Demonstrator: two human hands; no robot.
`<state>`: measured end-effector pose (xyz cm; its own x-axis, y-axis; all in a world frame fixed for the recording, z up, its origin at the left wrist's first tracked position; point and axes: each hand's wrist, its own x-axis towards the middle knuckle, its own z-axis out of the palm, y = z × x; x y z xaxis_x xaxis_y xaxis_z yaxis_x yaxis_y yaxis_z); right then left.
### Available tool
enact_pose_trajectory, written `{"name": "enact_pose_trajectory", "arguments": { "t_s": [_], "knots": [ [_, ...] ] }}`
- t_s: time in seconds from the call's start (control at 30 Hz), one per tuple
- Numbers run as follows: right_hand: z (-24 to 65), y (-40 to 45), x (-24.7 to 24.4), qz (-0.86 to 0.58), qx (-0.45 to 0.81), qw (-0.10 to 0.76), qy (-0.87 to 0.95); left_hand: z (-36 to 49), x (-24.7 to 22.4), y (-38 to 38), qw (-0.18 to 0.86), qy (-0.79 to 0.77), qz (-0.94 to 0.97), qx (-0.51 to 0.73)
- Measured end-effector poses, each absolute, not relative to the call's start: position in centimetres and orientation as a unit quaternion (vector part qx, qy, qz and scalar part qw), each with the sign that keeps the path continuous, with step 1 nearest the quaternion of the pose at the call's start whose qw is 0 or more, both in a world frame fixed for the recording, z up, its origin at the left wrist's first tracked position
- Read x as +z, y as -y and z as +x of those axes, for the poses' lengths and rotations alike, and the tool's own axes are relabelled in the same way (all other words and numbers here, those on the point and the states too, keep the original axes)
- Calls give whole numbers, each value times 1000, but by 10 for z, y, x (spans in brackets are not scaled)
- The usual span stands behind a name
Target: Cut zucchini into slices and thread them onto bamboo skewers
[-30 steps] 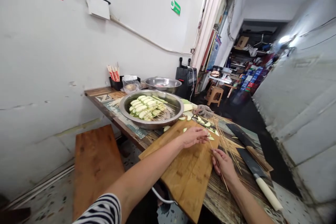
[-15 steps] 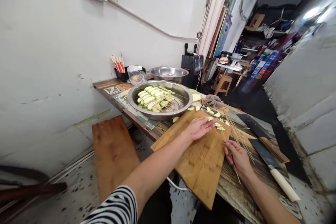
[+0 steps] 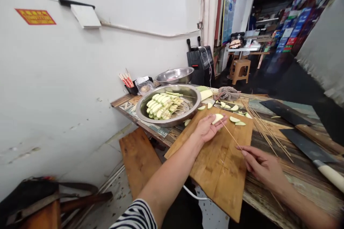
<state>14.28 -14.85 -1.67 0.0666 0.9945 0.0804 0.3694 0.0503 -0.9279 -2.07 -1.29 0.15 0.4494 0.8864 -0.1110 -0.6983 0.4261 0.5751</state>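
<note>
My left hand (image 3: 206,129) is over the wooden cutting board (image 3: 212,168), palm up, its fingers closed on a pale half-round zucchini slice (image 3: 217,118). In my right hand (image 3: 263,166) a thin bamboo skewer (image 3: 231,135) is pinched, its far end reaching the slice; whether the tip has gone in I cannot tell. Several loose slices (image 3: 240,123) lie at the board's far edge. Left of them, a wide steel basin (image 3: 198,104) holds a pile of skewered zucchini slices (image 3: 160,106).
Loose skewers (image 3: 264,128) lie right of the board. Beyond them are two cleavers, one dark-bladed (image 3: 285,111), one with a pale handle (image 3: 330,176). A grey rag (image 3: 228,93), a peeled zucchini (image 3: 206,95) and a second steel bowl (image 3: 174,76) sit further back. A wooden bench (image 3: 139,161) stands left.
My left hand, open over the board before, now holds a zucchini slice. My right hand has brought the skewer's tip up to that slice. The camera's view has shifted.
</note>
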Motion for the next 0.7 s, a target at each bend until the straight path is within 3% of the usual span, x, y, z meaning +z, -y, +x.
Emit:
{"name": "enact_pose_trajectory", "arguments": {
  "t_s": [0.27, 0.7],
  "knots": [
    [145, 148, -31, -580, 249, 440, 638, -17, 5, 21, 827, -276, 198, 448],
    [145, 148, -32, -593, 264, 455, 609, -14, 10, 19, 813, -282, 132, 493]
  ]
}}
